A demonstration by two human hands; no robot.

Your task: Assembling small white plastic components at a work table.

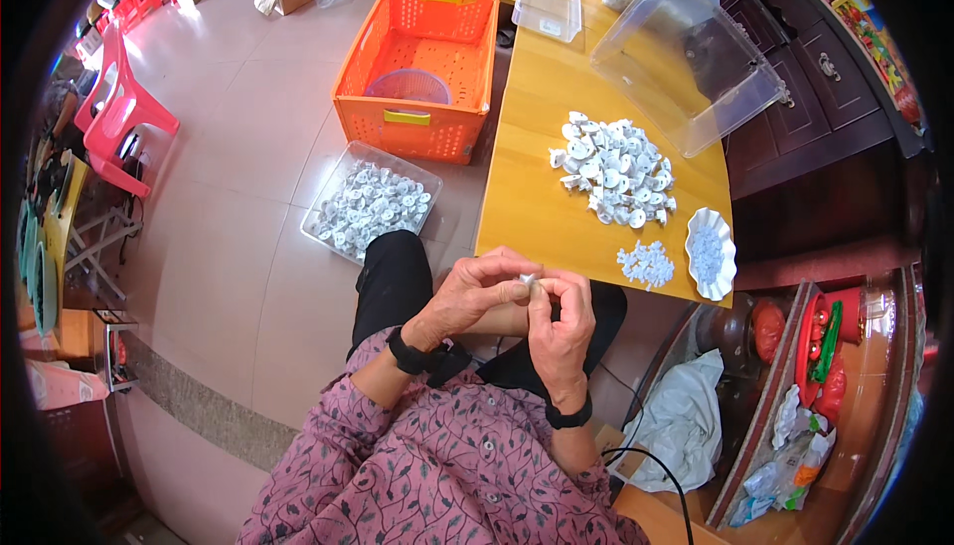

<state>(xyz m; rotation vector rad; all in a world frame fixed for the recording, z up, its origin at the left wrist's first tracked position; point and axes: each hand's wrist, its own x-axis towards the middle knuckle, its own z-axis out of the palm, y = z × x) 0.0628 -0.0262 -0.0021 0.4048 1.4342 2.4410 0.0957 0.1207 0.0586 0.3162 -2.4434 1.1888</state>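
My left hand (pixel 475 292) and my right hand (pixel 561 331) meet above my lap, close to the table's near edge. Between their fingertips is a small white plastic part (pixel 528 278), mostly covered by the fingers. Both hands are closed on it in a pinch. On the wooden table (pixel 537 148) lies a heap of white plastic parts (pixel 616 169) with round faces. Nearer to me is a small pile of pale blue pieces (pixel 646 265). More such pieces fill a white scalloped dish (pixel 730 282) beside it. A clear tub (pixel 370 197) of round white parts stands left of my knee.
An orange crate (pixel 412 133) stands on the floor left of the table, with a purple basket inside. Large clear bins (pixel 686 78) lie toward the table's far right. A pink plastic chair (pixel 129 98) is at the left. Shelves with bags (pixel 686 426) flank my right side.
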